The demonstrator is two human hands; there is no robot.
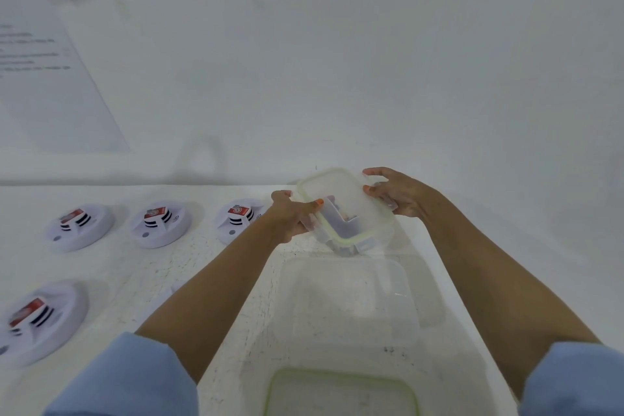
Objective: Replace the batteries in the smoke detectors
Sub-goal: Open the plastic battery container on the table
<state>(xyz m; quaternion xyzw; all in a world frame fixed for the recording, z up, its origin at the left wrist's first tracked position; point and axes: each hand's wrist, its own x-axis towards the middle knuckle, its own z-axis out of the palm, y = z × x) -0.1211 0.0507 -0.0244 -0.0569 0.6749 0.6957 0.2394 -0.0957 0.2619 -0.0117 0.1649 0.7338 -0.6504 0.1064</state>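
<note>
Head view: both hands on lidded box, clips being worked

Left hand (290,216) grips the near-left edge of the lidded box (341,199), fingers curled under, thumb flat on the lid. Right hand (398,196) pinches the far-right clip flap, fingers curled round it. Box is tilted and held just above the table (169,267). Grey shapes show through the cloudy lid; likely spare batteries, can't confirm.

Task items: four smoke detectors in view, three in a row at left (81,226) (160,223) (239,218), one nearer (37,321). All lie back-up, each with a red-labelled battery (236,211) seated in it. None touched at this point.

Risks, as I judge them:
- Box is tilted; if the last clip pops suddenly, the lid flips and the contents spill onto the table or roll off.
- Left elbow passes close to the third detector; a jerk could knock it.
- Old and new cells could get mixed if dumped loose.

Surface/room: white table, scuffed and speckled. Empty clear tub (405,270) sits just this side of the held box; loose green-rimmed lid (337,373) at the near edge. White wall (337,78) behind, printed sheets (50,84) stuck on it, text unreadable. Blue sleeves (128,378) pushed up.
</note>
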